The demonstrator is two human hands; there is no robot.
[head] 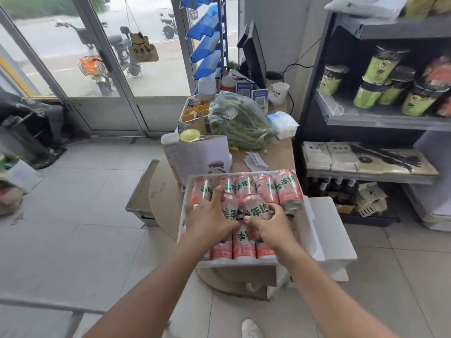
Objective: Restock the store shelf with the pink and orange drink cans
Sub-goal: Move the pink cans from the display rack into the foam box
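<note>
A white tray box [314,230] full of pink and orange drink cans [288,189] sits on a low round table in front of me. Both hands reach into it. My left hand [210,215] wraps its fingers round one can [229,208] lifted above the others. My right hand [268,225] grips a second raised can [255,207] beside it, and the two cans touch. More cans lie in rows underneath, partly hidden by my hands. The dark store shelf [380,120] stands to the right.
The shelf holds green cup drinks [371,93] and flat packets lower down. Behind the box a counter carries a bag of greens [239,123], papers, a mug and a monitor. A metal bin [141,201] sits left of the table; glass doors lie beyond.
</note>
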